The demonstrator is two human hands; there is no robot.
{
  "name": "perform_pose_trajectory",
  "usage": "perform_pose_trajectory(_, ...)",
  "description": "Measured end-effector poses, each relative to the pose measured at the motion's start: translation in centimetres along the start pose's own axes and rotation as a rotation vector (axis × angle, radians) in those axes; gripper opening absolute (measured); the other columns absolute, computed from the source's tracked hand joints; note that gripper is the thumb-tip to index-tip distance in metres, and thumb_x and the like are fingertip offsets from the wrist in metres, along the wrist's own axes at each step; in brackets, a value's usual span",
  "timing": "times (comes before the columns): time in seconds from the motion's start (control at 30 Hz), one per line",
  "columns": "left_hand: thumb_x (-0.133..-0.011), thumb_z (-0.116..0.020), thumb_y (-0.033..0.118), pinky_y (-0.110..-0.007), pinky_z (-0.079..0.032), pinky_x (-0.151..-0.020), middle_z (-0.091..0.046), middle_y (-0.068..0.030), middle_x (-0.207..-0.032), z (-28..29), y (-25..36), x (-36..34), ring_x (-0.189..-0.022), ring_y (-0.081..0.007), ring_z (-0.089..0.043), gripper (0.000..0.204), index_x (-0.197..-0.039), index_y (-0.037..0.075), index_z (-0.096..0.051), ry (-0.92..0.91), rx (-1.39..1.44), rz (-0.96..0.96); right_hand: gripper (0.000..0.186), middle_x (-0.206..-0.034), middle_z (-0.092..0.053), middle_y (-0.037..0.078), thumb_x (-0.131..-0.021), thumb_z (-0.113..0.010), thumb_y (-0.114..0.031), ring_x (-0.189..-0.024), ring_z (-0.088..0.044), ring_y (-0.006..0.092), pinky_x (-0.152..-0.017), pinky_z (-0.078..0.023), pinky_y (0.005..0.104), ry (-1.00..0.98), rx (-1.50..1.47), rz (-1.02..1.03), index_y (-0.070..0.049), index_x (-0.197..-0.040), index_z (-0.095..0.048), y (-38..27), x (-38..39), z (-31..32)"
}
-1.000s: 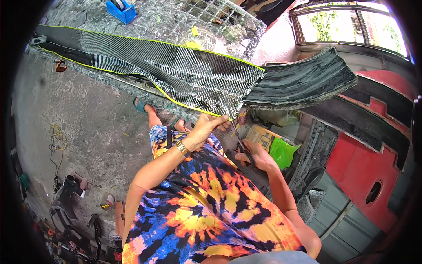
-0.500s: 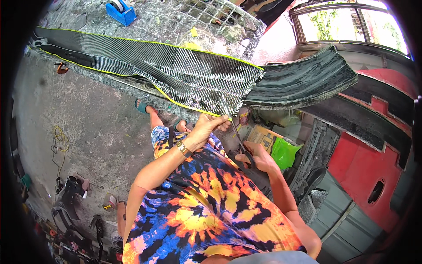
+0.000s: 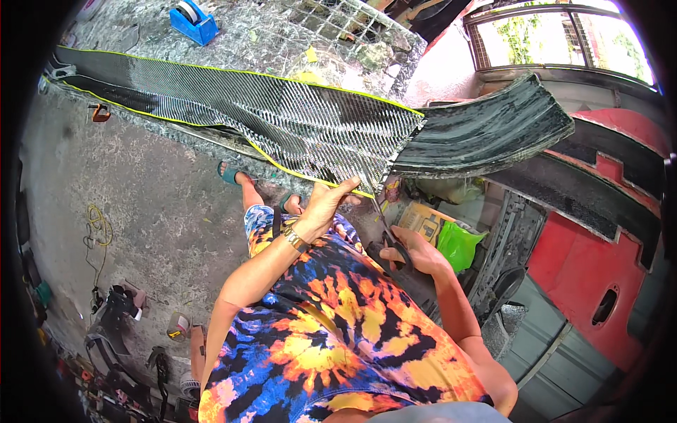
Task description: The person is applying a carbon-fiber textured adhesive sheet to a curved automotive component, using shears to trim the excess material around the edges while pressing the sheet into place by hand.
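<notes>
A long strip of black woven carbon-fibre cloth (image 3: 303, 116) with yellow edging lies over a dark curved mould (image 3: 486, 130), whose bare right end sticks out past the cloth. My left hand (image 3: 330, 204) pinches the near right corner of the cloth by its yellow edge, thumb on top. Black-handled scissors (image 3: 395, 247) are in my right hand (image 3: 417, 250), its fingers in the handle loops. Their blades point up and away to the cloth's right cut edge, close beside my left fingertips. How far the blades are apart is hard to see.
A blue tape dispenser (image 3: 194, 22) and a wire grid (image 3: 338, 20) sit on the mottled worktable (image 3: 247, 42). An orange clamp (image 3: 100, 113) hangs at its near edge. Right of me are a green plastic bag (image 3: 458, 245), a cardboard box (image 3: 425, 220) and red panels (image 3: 575, 275).
My left hand has shifted slightly, its thumb now lying flatter along the cloth's edge. The cloth corner sits a little lower, and the scissors have barely moved.
</notes>
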State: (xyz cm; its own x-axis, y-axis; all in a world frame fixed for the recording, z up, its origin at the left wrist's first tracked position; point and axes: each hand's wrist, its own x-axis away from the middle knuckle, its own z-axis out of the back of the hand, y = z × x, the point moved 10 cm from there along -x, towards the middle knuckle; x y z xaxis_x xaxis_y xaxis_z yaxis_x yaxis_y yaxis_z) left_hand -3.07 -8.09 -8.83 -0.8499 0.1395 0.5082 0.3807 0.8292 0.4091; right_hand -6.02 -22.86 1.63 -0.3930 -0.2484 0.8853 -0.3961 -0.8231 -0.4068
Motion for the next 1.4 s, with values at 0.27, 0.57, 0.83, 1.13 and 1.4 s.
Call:
perform_pose_trajectory(0.27, -0.085, -0.068, 0.011, -0.028, -0.057, -0.064, -0.064, -0.0082, -0.103, -0.1, 0.1, 0.1, -0.086, -0.0167, -0.065, 0.036, -0.114, 0.000, -0.050, 0.000, 0.005, 0.015, 0.043, -0.063, -0.056, 0.004, -0.079, -0.074, -0.041, -0.054, -0.055, 0.0100, -0.050, -0.041, 0.0269, 0.046, -0.015, -0.002, -0.001, -0.081, -0.056, 0.0, -0.4, 0.3)
perform_pose_trajectory(0.57, -0.085, -0.069, 0.010, -0.028, -0.057, -0.064, -0.064, -0.0089, -0.104, -0.4, 0.6, 0.2, -0.086, -0.0166, -0.065, 0.037, -0.114, 0.000, -0.050, 0.008, 0.025, -0.010, 0.024, -0.062, -0.054, 0.001, -0.080, -0.072, -0.021, -0.051, -0.052, 0.0090, -0.047, -0.037, 0.0243, 0.055, -0.105, -0.015, -0.002, -0.088, -0.058, 0.4, 0.2, 0.3)
perform_pose_trajectory(0.83, -0.086, -0.067, 0.010, -0.028, -0.057, -0.065, -0.064, -0.0075, -0.104, -0.8, 0.8, 0.4, -0.086, -0.0160, -0.065, 0.035, -0.116, 0.001, -0.051, -0.032, 0.030, -0.008, 0.031, -0.065, -0.058, 0.002, -0.084, -0.067, -0.033, -0.059, -0.056, 0.0098, -0.054, -0.038, 0.0244, -0.041, -0.007, 0.042, -0.004, -0.088, -0.057, -0.4, -0.4, 0.0)
perform_pose_trajectory(1.13, -0.086, -0.066, 0.008, -0.032, -0.058, -0.067, -0.064, -0.0072, -0.101, -0.5, 0.4, 0.3, -0.086, -0.0166, -0.064, 0.027, -0.110, 0.000, -0.057, -0.015, 0.032, 0.011, 0.030, -0.064, -0.059, 0.002, -0.085, -0.066, -0.033, -0.058, -0.056, 0.0094, -0.054, -0.039, 0.0249, -0.031, 0.031, 0.048, -0.004, -0.084, -0.056, -0.7, -1.8, 0.1)
perform_pose_trajectory(1.4, -0.086, -0.067, 0.009, -0.029, -0.057, -0.066, -0.064, -0.0082, -0.101, -0.3, 0.3, 0.2, -0.086, -0.0163, -0.065, 0.029, -0.111, -0.001, -0.055, -0.011, 0.026, 0.026, 0.027, -0.062, -0.056, 0.001, -0.084, -0.070, -0.029, -0.056, -0.055, 0.0088, -0.051, -0.039, 0.0238, 0.010, -0.045, 0.009, -0.005, -0.085, -0.057, -0.1, -1.3, 0.0)
